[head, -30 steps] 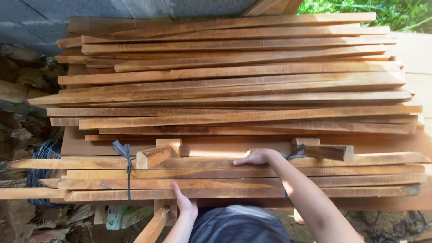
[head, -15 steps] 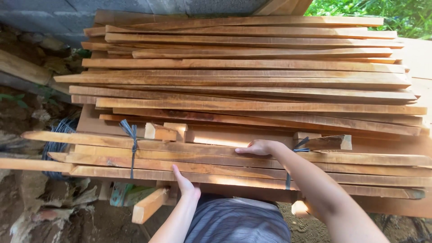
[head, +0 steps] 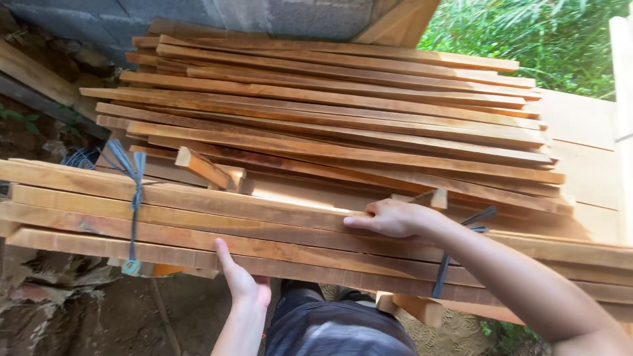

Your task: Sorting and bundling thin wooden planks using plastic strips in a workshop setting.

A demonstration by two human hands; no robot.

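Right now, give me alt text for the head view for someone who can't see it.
A person's two hands grip a strapped bundle of planks: left hand under its near edge, right hand on top. Behind it lies a loose pile of planks, with a grey wall and greenery beyond.

Both forearms are bare, with no sleeves, gloves, watch or rings showing. The left hand (head: 242,285) and the right hand (head: 393,218) are uncovered, fingers slim. Below them shows dark grey-blue clothing, softly creased, with a faint lighter sheen on top.
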